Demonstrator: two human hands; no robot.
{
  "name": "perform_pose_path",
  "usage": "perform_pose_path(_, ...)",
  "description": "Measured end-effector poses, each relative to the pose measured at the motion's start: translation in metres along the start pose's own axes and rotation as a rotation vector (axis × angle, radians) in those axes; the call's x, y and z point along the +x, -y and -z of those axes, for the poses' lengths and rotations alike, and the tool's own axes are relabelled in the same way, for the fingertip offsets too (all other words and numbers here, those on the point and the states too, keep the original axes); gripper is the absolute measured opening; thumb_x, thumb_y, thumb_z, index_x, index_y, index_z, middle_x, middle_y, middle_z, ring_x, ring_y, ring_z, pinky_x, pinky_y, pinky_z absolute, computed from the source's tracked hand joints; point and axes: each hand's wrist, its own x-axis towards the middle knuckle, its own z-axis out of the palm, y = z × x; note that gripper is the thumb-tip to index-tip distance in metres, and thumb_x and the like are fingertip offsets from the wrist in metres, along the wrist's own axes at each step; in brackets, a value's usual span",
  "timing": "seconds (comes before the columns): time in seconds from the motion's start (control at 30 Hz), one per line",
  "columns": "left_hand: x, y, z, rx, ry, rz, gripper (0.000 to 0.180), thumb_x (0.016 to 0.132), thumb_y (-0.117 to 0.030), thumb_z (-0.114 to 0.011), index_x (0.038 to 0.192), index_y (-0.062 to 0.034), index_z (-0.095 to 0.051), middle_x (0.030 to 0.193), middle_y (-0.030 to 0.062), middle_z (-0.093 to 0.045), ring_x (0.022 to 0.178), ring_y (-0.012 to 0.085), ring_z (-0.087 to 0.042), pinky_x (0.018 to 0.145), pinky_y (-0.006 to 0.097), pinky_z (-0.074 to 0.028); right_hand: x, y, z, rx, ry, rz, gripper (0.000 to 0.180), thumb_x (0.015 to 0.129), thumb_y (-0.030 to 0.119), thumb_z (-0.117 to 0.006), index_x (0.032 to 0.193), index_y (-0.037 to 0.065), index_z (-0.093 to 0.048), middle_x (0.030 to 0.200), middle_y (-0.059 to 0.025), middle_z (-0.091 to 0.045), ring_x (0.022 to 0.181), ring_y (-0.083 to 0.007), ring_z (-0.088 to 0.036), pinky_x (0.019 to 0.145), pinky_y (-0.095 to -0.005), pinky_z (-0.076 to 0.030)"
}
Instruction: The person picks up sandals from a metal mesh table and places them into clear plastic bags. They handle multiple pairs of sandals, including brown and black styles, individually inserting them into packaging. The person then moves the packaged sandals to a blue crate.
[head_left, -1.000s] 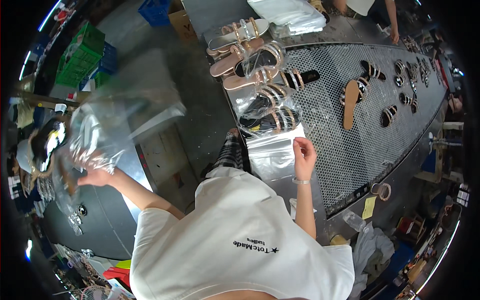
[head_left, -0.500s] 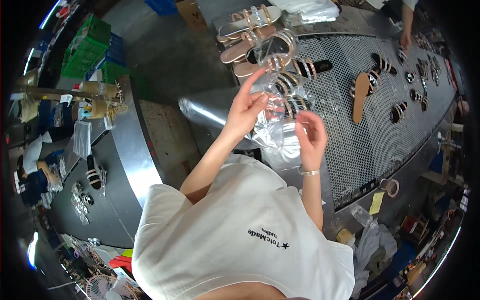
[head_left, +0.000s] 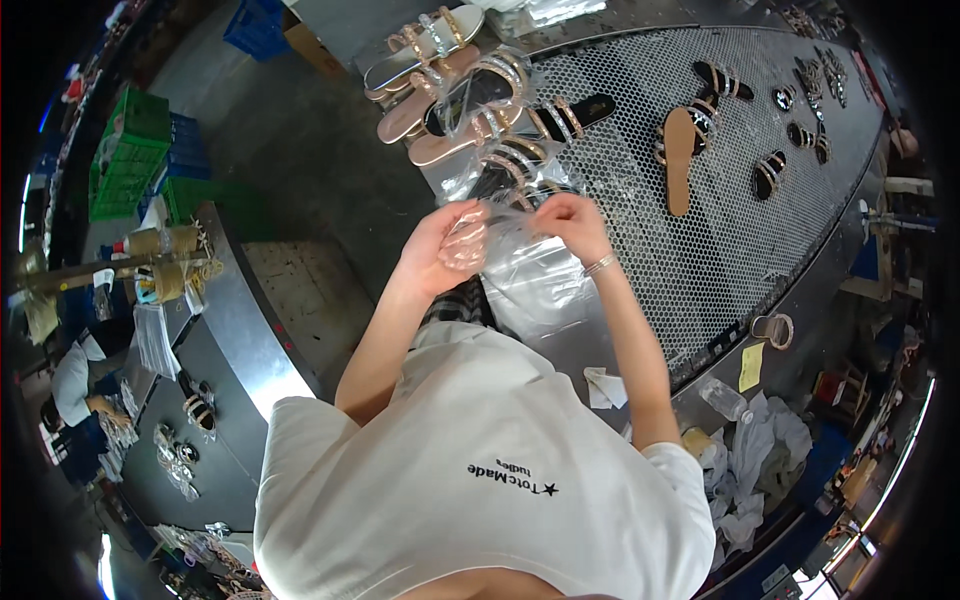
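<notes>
My left hand is closed on the edge of a clear plastic bag. On the other side, my right hand pinches the same bag, which is stretched between them. Flat silvery plastic bags lie just below my hands at the table's edge. Right beyond my fingers are black sandals with sparkling straps, partly covered by clear plastic. A black sandal lies farther right, and pink-soled sandals lie at the upper left of the bagged ones.
A perforated metal conveyor surface carries several sandals, one with its tan sole up. At right are a yellow note, a clear bottle and crumpled plastic. Another dark table and green crates stand left.
My right hand has gone from loosely open to pinching the plastic. My left hand has come down toward me, and the clear bag that flared leftward is now drawn between both hands. The view has shifted.
</notes>
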Motion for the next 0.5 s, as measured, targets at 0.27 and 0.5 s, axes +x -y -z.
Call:
perform_pose_path(0.27, -0.035, -0.014, 0.007, 0.594, -0.280, -0.242, 0.021, 0.091, -0.024, -0.043, 0.078, -0.0077, -0.044, 0.052, -0.0057, -0.034, 0.039, 0.0021, -0.029, 0.036, 0.019, -0.024, 0.150, -0.026, 0.129, -1.181, -0.348, 0.038, 0.062, 0.070, -0.001, -0.058, 0.127, 0.013, -0.038, 0.126, -0.0123, -0.046, 0.111, -0.0302, -0.047, 0.091, -0.0362, -0.042)
perform_pose_path(0.5, 0.025, 0.024, 0.034, 0.396, -0.408, -0.124, 0.022, 0.094, -0.022, -0.039, 0.098, -0.0041, -0.051, 0.056, -0.0034, -0.036, 0.043, 0.0038, -0.029, 0.040, 0.020, -0.022, 0.204, -0.072, 0.171, -1.763, -0.251, 0.221, 0.041, 0.079, 0.007, -0.051, 0.118, 0.016, -0.046, 0.118, -0.0032, -0.049, 0.113, -0.0227, -0.043, 0.097, -0.0367, -0.032)
